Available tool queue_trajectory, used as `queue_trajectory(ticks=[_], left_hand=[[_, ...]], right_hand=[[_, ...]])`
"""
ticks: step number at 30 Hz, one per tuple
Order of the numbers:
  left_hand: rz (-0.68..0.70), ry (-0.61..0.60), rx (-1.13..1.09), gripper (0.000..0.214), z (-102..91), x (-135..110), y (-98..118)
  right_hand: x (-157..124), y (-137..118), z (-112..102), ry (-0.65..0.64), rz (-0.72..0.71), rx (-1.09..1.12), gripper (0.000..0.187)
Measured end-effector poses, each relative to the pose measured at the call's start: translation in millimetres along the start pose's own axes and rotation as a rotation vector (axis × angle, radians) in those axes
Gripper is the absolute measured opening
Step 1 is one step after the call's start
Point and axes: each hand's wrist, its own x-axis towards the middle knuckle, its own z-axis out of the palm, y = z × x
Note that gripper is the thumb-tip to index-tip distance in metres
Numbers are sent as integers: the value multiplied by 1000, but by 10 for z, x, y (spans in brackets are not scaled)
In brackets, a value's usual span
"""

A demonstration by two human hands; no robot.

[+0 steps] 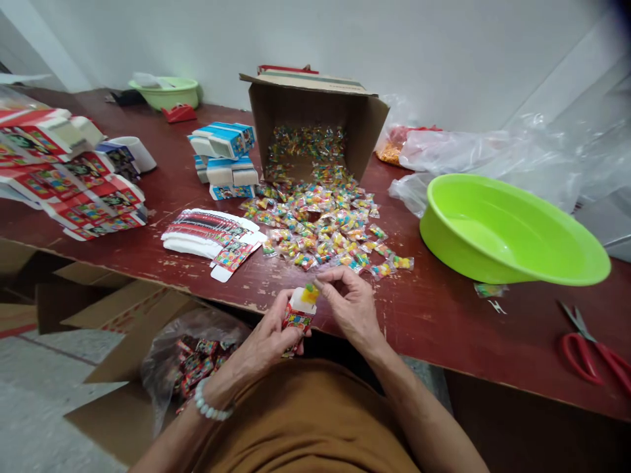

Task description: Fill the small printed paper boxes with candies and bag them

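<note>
My left hand (273, 335) grips a small red printed candy box (299, 319) with its white top flap up. Between the thumb and fingers of my right hand (350, 305) is a small clear packet of yellow and green candy (310, 293), right at the box's open top. Beyond my hands, a heap of similar candy packets (320, 226) spills from a cardboard carton (315, 121) lying on its side. To the left of the heap, a fanned row of flat red-and-white box blanks (210, 235) lies on the table.
On the dark red table (394, 328) stand blue box bundles (227, 157), red box bundles (73, 171) and a green basin (513, 230). Red-handled scissors (586, 348) lie at the right. Below the left edge, an open carton holds a plastic bag of filled boxes (202, 361).
</note>
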Motion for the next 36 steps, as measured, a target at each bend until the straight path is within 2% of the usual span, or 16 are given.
queue_trajectory(ticks=[6, 10, 13, 16, 18, 21, 23, 26, 28, 30, 31, 33, 36], left_hand=[[6, 18, -17, 43, 23, 3, -7], [0, -6, -16, 44, 1, 3, -24], [-5, -8, -61, 44, 6, 0, -34], [-8, -10, -113, 47, 47, 12, -44], [10, 4, -170, 47, 76, 27, -47], [16, 63, -277, 42, 86, 48, -25], [-22, 123, -375, 45, 71, 55, 7], [-64, 187, -464, 53, 47, 62, 43], [-25, 179, -444, 51, 43, 67, 31], [41, 178, -388, 50, 44, 71, -10], [68, 192, -350, 50, 45, 71, -33], [83, 236, -294, 50, 39, 67, -63], [22, 240, -370, 45, 17, 50, -28]], right_hand=[[5, -12, 0, 5, 85, 74, 8], [85, -63, -14, 88, 147, 136, 17], [101, -52, -23, 93, 187, 147, 20], [31, 4, 0, 49, 184, 128, 16], [-38, 42, 17, -29, 150, 27, 12], [-94, 64, 9, -208, 82, -111, 12], [-83, 56, -15, -224, 78, -55, 17], [-46, 42, -32, -180, 242, 157, 20], [-45, 43, -10, -254, 392, 270, 34], [-70, 54, 34, -346, 463, 317, 46], [-88, 62, 59, -374, 464, 314, 47], [-124, 76, 103, -381, 406, 265, 36], [-155, 77, 122, -289, 129, 99, 15]])
